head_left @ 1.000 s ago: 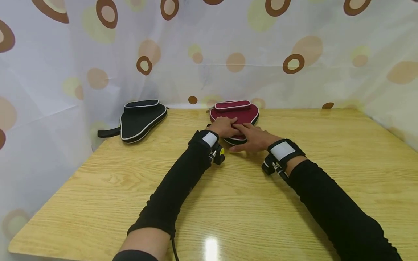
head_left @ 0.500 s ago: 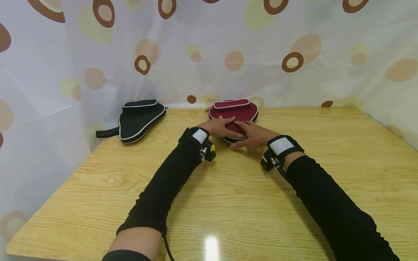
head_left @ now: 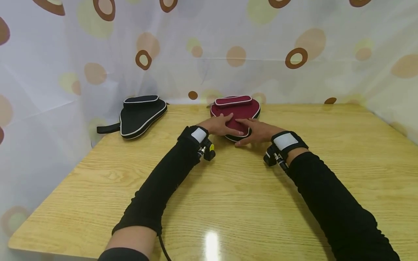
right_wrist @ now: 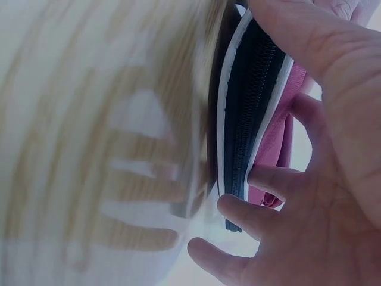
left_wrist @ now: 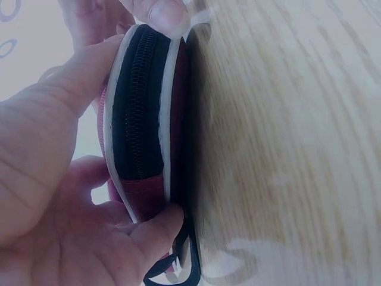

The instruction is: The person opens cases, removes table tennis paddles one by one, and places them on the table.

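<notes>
A dark red paddle-shaped zip case (head_left: 241, 110) with white piping lies at the back of the table, its narrow end towards me. My left hand (head_left: 218, 125) rests along its left side, thumb stretched to the narrow end. The left wrist view shows the black zip (left_wrist: 138, 107) along that side, with a fingertip at the lower seam beside a black strap (left_wrist: 193, 256). On the other side my right hand (head_left: 261, 131) touches the case with spread fingers (right_wrist: 238, 214), its thumb by the narrow end. Both palms partly cover the case.
A black case (head_left: 140, 117) of the same shape, with white piping and a wrist strap (head_left: 108, 128), lies at the back left. Behind the wooden table (head_left: 209, 188) hangs a patterned white curtain (head_left: 202, 43). A cable (head_left: 164, 248) trails from my left arm.
My left hand has drawn back to the left, uncovering more of the red case, and its thumb now points to the narrow end. The right hand stays almost in place. The camera view shifted slightly.
</notes>
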Action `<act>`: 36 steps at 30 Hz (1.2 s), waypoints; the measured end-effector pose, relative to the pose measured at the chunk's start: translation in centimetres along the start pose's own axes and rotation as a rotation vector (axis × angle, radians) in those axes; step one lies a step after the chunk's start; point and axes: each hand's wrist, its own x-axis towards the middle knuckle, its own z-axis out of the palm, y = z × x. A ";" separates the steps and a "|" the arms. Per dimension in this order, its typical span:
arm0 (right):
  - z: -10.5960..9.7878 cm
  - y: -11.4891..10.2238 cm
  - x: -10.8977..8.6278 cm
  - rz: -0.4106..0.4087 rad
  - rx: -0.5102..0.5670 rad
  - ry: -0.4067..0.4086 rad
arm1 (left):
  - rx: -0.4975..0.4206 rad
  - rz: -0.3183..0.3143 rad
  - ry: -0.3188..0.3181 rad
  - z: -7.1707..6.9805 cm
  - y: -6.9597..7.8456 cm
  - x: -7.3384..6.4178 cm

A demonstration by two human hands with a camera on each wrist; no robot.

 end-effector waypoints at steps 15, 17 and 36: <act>0.4 -0.6 -1.2 0.028 -0.034 -0.035 | -0.016 -0.040 -0.025 0.6 0.6 -1.0; 0.5 -0.6 -1.5 0.020 -0.040 -0.035 | -0.025 -0.037 -0.023 0.9 0.5 -1.1; 1.1 -0.8 -4.3 -0.054 -0.077 -0.024 | -0.049 -0.026 0.016 2.3 1.8 -2.8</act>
